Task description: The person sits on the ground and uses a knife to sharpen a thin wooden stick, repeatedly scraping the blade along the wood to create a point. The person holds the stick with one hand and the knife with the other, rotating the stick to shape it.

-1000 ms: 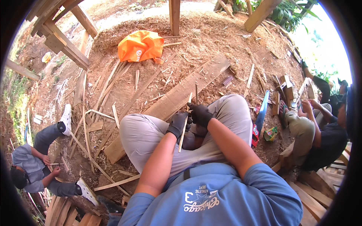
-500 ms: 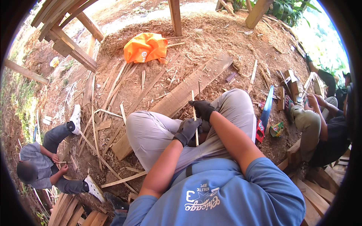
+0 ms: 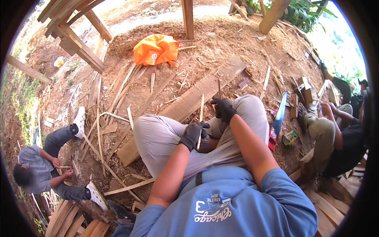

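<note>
My left hand (image 3: 192, 135), in a dark glove, is closed around a thin pale wooden stick (image 3: 201, 107). The stick rises above my fist, and its lower end shows below it. To the right, over my crossed legs, my gloved right hand (image 3: 225, 110) grips a slim dark tool, seemingly a knife (image 3: 219, 87), its narrow blade pointing away from me. Its handle is hidden in my fingers. A small gap separates the knife from the stick. Beyond my knees a broad plank (image 3: 185, 104) lies slantwise on the ground.
An orange bag (image 3: 156, 49) lies among shavings ahead. Wood strips (image 3: 118, 94) are strewn at left. A handsaw with a blue blade (image 3: 280, 114) and a colourful packet (image 3: 289, 138) lie right of my knee. People sit at left (image 3: 47, 164) and right (image 3: 335, 134), hands busy.
My right hand has moved right and slightly away, carrying the knife off the stick. My left hand still holds the stick, which now leans a little differently.
</note>
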`<state>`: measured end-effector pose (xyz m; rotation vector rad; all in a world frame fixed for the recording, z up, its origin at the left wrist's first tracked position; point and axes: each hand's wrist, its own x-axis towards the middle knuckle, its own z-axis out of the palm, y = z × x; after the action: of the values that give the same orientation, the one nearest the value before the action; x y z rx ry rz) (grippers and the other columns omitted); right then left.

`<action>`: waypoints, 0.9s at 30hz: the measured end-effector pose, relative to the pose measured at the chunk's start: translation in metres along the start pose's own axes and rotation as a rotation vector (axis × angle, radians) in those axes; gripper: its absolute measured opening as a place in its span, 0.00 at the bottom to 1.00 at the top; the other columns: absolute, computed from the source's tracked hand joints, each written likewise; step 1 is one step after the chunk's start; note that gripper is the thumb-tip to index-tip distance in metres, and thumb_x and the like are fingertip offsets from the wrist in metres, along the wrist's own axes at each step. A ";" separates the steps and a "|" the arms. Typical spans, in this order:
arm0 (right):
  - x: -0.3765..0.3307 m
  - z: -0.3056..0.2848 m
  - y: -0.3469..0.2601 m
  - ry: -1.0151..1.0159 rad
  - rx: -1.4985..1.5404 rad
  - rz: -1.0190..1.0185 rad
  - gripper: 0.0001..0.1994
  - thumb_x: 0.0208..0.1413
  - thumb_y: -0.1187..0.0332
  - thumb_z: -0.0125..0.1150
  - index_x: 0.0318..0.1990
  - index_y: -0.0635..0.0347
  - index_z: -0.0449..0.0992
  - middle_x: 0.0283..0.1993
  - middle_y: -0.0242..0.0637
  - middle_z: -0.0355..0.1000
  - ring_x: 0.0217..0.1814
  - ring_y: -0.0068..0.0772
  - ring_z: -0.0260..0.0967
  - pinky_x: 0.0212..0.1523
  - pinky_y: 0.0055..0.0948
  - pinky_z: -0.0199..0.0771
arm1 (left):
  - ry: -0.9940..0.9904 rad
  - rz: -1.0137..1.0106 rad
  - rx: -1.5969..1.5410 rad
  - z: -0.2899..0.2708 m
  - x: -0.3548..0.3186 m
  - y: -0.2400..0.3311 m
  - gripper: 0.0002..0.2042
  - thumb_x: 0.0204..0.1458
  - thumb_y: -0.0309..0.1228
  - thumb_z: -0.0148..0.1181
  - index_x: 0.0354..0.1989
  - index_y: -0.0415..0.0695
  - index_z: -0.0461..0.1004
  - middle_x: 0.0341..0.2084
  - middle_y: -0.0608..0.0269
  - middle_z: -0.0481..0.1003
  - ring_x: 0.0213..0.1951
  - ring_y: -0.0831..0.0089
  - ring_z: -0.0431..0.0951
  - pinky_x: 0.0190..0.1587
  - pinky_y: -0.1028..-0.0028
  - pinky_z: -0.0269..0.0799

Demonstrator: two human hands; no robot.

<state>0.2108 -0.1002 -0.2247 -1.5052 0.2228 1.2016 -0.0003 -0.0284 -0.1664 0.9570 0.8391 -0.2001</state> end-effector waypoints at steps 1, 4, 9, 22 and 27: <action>0.003 0.000 0.002 -0.026 -0.023 0.014 0.21 0.67 0.49 0.58 0.46 0.61 0.76 0.19 0.27 0.55 0.16 0.25 0.48 0.17 0.32 0.50 | -0.024 -0.032 -0.063 -0.005 0.001 -0.001 0.24 0.70 0.45 0.45 0.53 0.35 0.76 0.13 0.71 0.63 0.11 0.78 0.56 0.14 0.74 0.51; 0.013 -0.005 0.008 -0.042 0.010 0.002 0.19 0.67 0.53 0.58 0.48 0.63 0.75 0.19 0.26 0.53 0.16 0.24 0.47 0.18 0.31 0.51 | -0.057 -0.106 -0.190 -0.009 0.004 0.000 0.25 0.70 0.48 0.45 0.56 0.37 0.74 0.12 0.72 0.62 0.09 0.79 0.54 0.12 0.73 0.48; 0.021 -0.008 0.012 -0.053 0.117 -0.005 0.16 0.65 0.56 0.61 0.42 0.62 0.76 0.16 0.28 0.56 0.14 0.26 0.48 0.16 0.33 0.49 | 0.012 -0.104 -0.201 -0.006 -0.001 -0.003 0.20 0.70 0.44 0.44 0.47 0.39 0.76 0.13 0.70 0.62 0.09 0.78 0.54 0.12 0.73 0.49; 0.003 0.003 0.012 -0.024 -0.149 -0.128 0.19 0.64 0.55 0.63 0.33 0.65 0.78 0.17 0.27 0.58 0.15 0.24 0.51 0.16 0.32 0.48 | 0.121 -0.024 -0.041 0.002 0.010 -0.004 0.13 0.63 0.39 0.53 0.35 0.43 0.77 0.15 0.71 0.66 0.11 0.78 0.61 0.13 0.74 0.58; -0.006 0.007 0.009 -0.045 -0.046 -0.123 0.27 0.69 0.45 0.54 0.42 0.68 0.75 0.18 0.26 0.55 0.14 0.23 0.50 0.16 0.31 0.48 | 0.164 -0.050 -0.057 -0.002 0.008 -0.005 0.13 0.63 0.40 0.53 0.35 0.43 0.77 0.16 0.71 0.67 0.13 0.78 0.62 0.15 0.75 0.59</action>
<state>0.1978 -0.1004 -0.2244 -1.5080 0.0718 1.1479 0.0012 -0.0279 -0.1756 0.9081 1.0154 -0.1411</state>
